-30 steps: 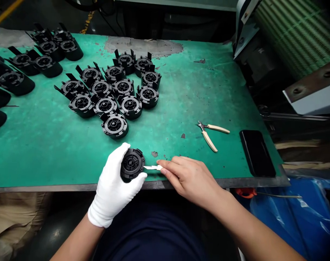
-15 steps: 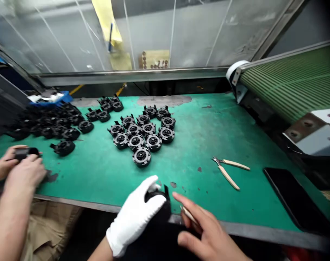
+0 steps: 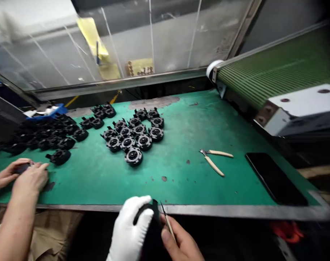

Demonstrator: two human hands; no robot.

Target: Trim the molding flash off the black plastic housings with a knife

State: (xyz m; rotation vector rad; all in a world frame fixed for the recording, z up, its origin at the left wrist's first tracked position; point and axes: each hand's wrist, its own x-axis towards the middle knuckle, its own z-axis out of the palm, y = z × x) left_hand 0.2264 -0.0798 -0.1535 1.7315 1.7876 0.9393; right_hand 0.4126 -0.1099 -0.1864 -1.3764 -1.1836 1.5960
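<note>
My left hand point(image 3: 129, 226), in a white glove, is closed around a round black plastic part point(image 3: 155, 208) at the table's front edge. The glove covers much of the part, and its underside is lost in shadow. My bare right hand point(image 3: 181, 239) grips a slim knife-like tool point(image 3: 168, 223) with a beige handle. Its dark pointed tip is up beside the part; whether it touches cannot be made out. Beyond my hands, several black round parts with grey rings point(image 3: 133, 156) stand grouped on the green table point(image 3: 178, 195).
Beige-handled nippers point(image 3: 212, 161) lie spread on the right, near a black phone point(image 3: 275, 177). A green conveyor point(image 3: 273, 69) borders the far right. At left, a co-worker's hands point(image 3: 29, 177) hold a dark part before a pile of black parts point(image 3: 45, 132) and a blue tray point(image 3: 46, 112).
My right hand has come in closer to the black part, and the tool now points upward. Both hands sit lower, at the table edge. The whole view has shifted.
</note>
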